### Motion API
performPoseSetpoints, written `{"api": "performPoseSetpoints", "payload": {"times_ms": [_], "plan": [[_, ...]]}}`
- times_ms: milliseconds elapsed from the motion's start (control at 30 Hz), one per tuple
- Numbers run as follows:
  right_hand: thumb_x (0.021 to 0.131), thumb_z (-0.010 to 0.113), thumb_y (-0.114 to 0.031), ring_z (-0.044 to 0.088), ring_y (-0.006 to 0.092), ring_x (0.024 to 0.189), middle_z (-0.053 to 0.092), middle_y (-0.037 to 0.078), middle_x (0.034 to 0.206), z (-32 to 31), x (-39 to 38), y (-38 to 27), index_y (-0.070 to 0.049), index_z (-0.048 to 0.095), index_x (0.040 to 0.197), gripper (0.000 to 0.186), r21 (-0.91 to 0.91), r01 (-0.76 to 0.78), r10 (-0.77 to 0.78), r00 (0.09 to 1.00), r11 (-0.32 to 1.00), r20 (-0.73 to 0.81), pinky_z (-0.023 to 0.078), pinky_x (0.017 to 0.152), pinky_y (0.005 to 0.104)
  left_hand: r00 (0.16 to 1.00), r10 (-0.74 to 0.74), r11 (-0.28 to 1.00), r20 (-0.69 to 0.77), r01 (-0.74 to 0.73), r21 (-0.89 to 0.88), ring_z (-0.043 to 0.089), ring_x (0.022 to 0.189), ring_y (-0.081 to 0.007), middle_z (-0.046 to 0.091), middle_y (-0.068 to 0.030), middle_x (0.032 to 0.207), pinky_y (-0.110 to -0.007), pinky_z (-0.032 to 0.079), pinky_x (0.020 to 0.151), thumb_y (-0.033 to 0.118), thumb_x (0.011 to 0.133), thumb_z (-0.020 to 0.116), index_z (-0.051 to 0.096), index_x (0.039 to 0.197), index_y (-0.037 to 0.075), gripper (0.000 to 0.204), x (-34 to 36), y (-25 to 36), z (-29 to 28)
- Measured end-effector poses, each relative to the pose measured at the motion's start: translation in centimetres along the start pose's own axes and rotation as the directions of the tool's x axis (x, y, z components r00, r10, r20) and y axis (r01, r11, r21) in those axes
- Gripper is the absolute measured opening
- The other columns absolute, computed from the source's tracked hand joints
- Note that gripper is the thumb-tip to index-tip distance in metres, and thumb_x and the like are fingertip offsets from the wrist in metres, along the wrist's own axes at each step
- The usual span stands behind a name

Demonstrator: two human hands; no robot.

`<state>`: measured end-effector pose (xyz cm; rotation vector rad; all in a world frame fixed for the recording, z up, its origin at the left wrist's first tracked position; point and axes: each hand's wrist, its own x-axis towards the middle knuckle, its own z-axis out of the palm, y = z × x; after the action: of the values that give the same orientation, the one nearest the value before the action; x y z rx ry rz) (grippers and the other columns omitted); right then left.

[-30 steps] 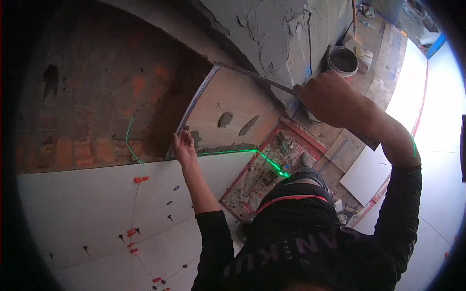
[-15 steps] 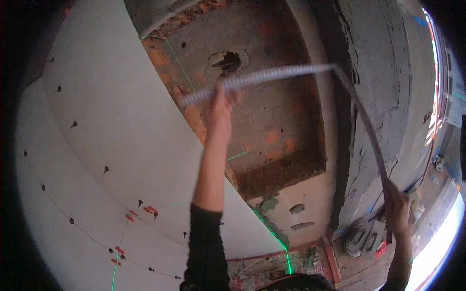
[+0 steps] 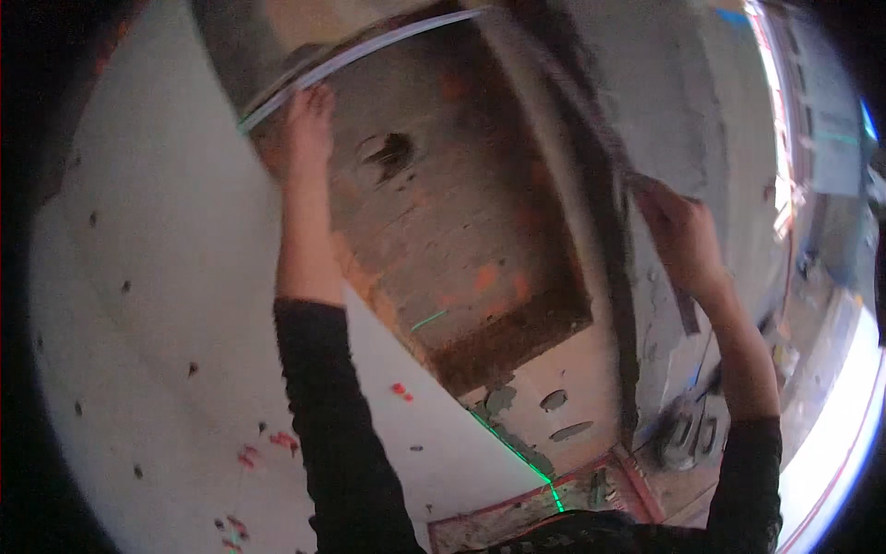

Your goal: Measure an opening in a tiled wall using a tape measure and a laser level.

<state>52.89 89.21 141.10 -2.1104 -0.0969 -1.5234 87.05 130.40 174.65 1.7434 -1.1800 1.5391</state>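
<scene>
I hold a large L-shaped metal ruler [image 3: 388,39] across the upper part of the rough, orange-patched recess [image 3: 452,231], which has a broken hole [image 3: 397,152]. My left hand [image 3: 309,120], blurred, has its fingers curled against the pale, graduated arm near its left end. My right hand [image 3: 674,231] grips the darker long arm, which runs down along the recess's right side. Large white tiles [image 3: 157,258] with small dark and red levelling clips border the recess on the left. A beige panel [image 3: 563,379] with grey mortar blobs lies at the recess's lower end.
A rough grey plastered surface [image 3: 692,92] rises to the right. A green laser line [image 3: 508,443] follows the tile edge near a dirty red-edged board [image 3: 498,526]. Blurred tools [image 3: 692,434] and a bright white panel [image 3: 831,425] are at the lower right.
My view has swung. The ruler, held by both hands, has moved from the beige panel up the recess to its far upper end, with my left arm stretched further up.
</scene>
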Motion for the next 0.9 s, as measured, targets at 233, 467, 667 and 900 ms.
{"api": "performPoseSetpoints", "payload": {"times_ms": [233,467,667,900], "plan": [[0.101,0.061,-0.019,0.07,0.0482,0.086,0.07,0.026,0.088,-0.3,3.7,0.7,-0.007,0.069,0.111,0.018,-0.171,-0.003,0.016,0.997,0.985,0.076,0.058,0.077,0.0584,0.817,-0.562,0.269,0.132,0.331,-0.904,0.059,0.129,-0.0278,0.062,-0.0146,0.139,-0.044,0.046,0.116,0.034,0.112,0.061,0.053,0.149,0.0,0.051,-0.6,3.5,5.2],[0.104,0.06,-0.019,0.068,0.0506,0.088,0.07,0.028,0.091,-0.6,3.4,1.5,-0.005,0.068,0.108,0.017,-0.037,0.022,-0.02,0.999,0.999,0.051,0.056,0.077,0.0592,0.87,-0.461,0.372,0.174,0.367,-0.853,0.062,0.12,-0.0264,0.065,-0.0125,0.13,-0.043,0.049,0.109,0.038,0.112,0.061,0.054,0.144,0.002,0.048,-0.9,3.6,4.4],[0.106,0.06,-0.015,0.068,0.0502,0.085,0.066,0.03,0.088,-0.1,3.5,0.5,0.0,0.07,0.112,0.018,0.021,0.023,-0.023,1.0,1.0,-0.01,0.055,0.075,0.0526,0.833,-0.545,0.327,0.097,0.317,-0.89,0.063,0.116,-0.0245,0.066,-0.0111,0.122,-0.043,0.05,0.105,0.041,0.11,0.063,0.057,0.136,0.004,0.046,-0.7,5.1,4.4],[0.103,0.062,-0.015,0.067,0.0519,0.089,0.068,0.029,0.09,0.2,4.2,1.5,-0.001,0.069,0.11,0.017,0.001,0.083,-0.083,0.996,0.997,-0.039,0.055,0.077,0.0576,0.849,-0.511,0.329,0.139,0.342,-0.88,0.055,0.14,-0.0339,0.058,-0.0211,0.147,-0.049,0.045,0.119,0.036,0.112,0.06,0.048,0.15,0.0,0.053,1.2,4.3,3.3]]}}
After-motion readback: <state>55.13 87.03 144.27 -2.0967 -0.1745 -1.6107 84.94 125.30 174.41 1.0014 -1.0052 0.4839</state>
